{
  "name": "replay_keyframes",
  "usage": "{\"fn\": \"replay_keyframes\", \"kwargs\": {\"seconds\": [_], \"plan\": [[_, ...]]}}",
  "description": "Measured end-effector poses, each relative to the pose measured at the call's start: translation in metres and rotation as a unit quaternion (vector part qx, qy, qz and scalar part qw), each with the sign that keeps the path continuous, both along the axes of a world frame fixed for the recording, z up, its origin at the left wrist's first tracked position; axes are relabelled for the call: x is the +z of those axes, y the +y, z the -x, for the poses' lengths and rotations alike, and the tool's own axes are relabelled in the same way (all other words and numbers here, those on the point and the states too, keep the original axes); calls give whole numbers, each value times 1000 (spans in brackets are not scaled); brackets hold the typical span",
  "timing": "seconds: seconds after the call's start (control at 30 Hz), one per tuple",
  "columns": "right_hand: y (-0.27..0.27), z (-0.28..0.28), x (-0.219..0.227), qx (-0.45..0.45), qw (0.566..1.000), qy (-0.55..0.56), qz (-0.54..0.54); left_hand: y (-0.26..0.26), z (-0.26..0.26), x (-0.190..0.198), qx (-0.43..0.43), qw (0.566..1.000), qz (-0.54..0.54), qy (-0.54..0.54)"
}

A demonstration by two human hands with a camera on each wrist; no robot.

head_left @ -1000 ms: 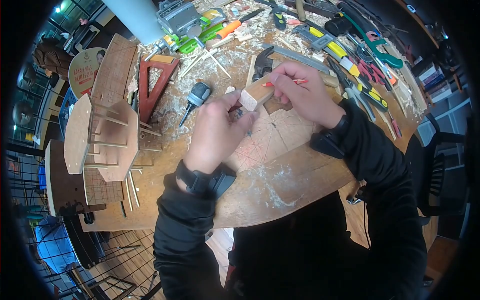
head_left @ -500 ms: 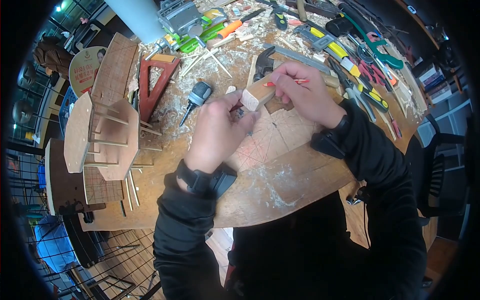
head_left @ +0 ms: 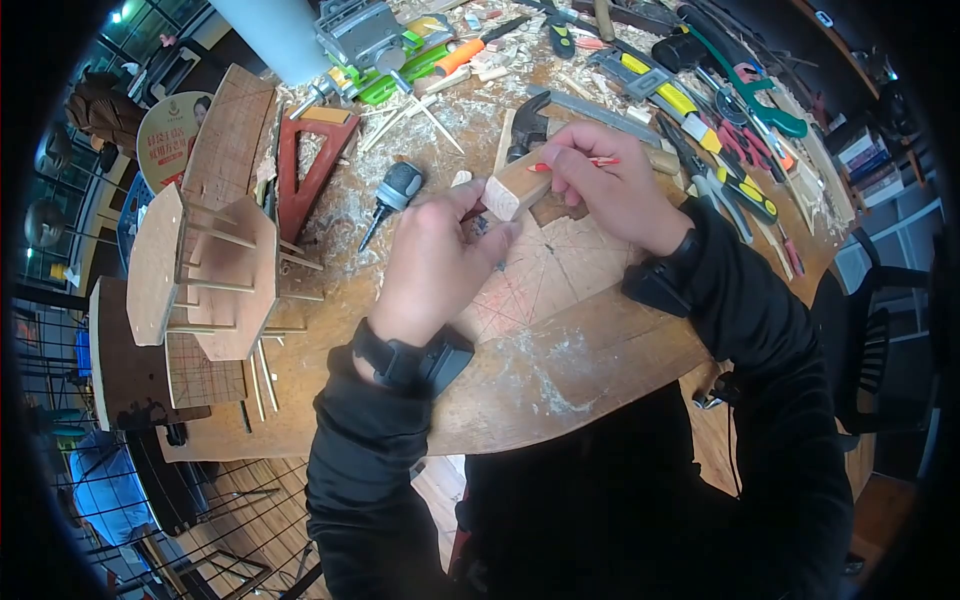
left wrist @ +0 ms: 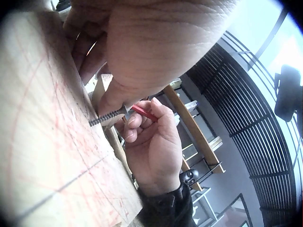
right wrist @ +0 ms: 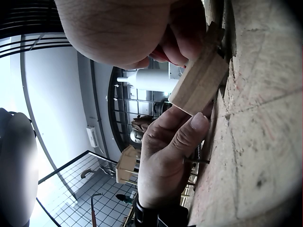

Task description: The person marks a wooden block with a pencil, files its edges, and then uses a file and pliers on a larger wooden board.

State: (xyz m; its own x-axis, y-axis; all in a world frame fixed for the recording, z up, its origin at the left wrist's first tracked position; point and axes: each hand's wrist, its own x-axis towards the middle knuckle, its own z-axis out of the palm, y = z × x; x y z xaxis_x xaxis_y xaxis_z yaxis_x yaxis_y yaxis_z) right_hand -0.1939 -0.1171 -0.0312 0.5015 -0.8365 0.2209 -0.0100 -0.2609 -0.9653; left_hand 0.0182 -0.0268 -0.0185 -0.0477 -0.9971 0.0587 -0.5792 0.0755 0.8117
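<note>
While your left hand (head_left: 435, 260) steadies the wooden block (head_left: 522, 188) at its near end, your right hand (head_left: 615, 190) pinches a red pencil (head_left: 603, 161) between thumb and fingers. Your left grip is closed on the block: the fingers lie along its left side and the thumb comes in at its lower edge, so the pale end face sits between them and looks back toward you. Your right grip is closed on the pencil alone as far as the pictures show, and the block lies just in front of it, to its left. The pencil's point is at the block's upper face, near its right edge; whether it touches the wood, you cannot tell from these views.

Beneath both hands is a flat board (head_left: 560, 270) on the table (head_left: 500, 400), crossed with red and dark lines. The block is tilted over the far part of this board, and whether its lower edge rests there is hard to tell. In the left wrist view a screw (left wrist: 106, 117) stands up from the board, close to your left thumb. Beyond the block you have a hammer (head_left: 527, 125), its head just past the far end. Left of your left hand lies a grey-and-black tool (head_left: 400, 183) with a dark bit pointing toward you.
</note>
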Motion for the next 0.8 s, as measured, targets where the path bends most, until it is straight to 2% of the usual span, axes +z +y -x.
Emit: {"fn": "replay_keyframes", "kwargs": {"seconds": [0.2,0.27,0.4,0.47,0.7,0.77,0.8], "plan": [[0,1,-1,-5,1000,9,-6,0,0,-1,5,1000,8,-30],[-1,1,-2,-5,1000,11,-2,-2,-1,-10,11,996,90,-3],[-1,1,-2,-3,1000,10,2,-1,-1,-6,9,996,89,-9],[-2,0,-4,-3,1000,6,5,1,0,2,4,999,8,-32],[-1,0,-2,0,1000,5,-11,-1,-2,-4,-2,1000,16,-23],[-2,0,-3,0,1000,4,-15,-3,-1,-11,7,996,92,-2],[-2,0,-4,0,1000,2,-19,-3,-2,-12,7,996,92,-2]]}}
